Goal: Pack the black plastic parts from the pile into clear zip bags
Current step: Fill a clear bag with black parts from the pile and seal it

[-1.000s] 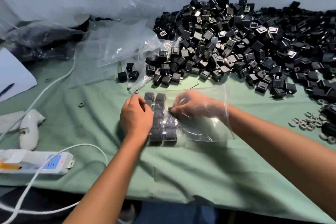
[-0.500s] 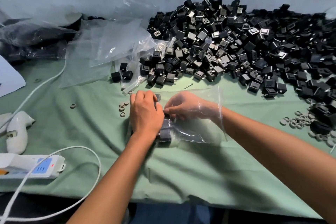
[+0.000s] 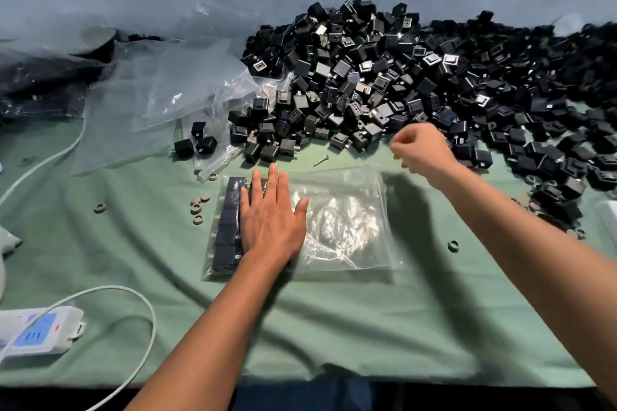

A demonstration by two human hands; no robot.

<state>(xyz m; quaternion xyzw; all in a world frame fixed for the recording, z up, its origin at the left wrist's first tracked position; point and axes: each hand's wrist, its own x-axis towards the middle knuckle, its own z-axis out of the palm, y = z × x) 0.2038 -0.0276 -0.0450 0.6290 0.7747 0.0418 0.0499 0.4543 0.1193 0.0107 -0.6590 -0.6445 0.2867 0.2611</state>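
Two rows, boxy parts (image 3: 230, 227); crinkled bag (image 3: 344, 227)

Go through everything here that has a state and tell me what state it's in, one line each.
Left hand: flat, fingers straight, pressing on the zip bag.
Right hand: raised at the pile's edge, fingers curled; whether it holds anything, cannot tell.
Zip bag: lying flat, partly filled; right half empty.
Packed parts: lined up in rows at the bag's left end.
Pile of black parts: loose, heaped.
Empty bags: crumpled, overlapping.
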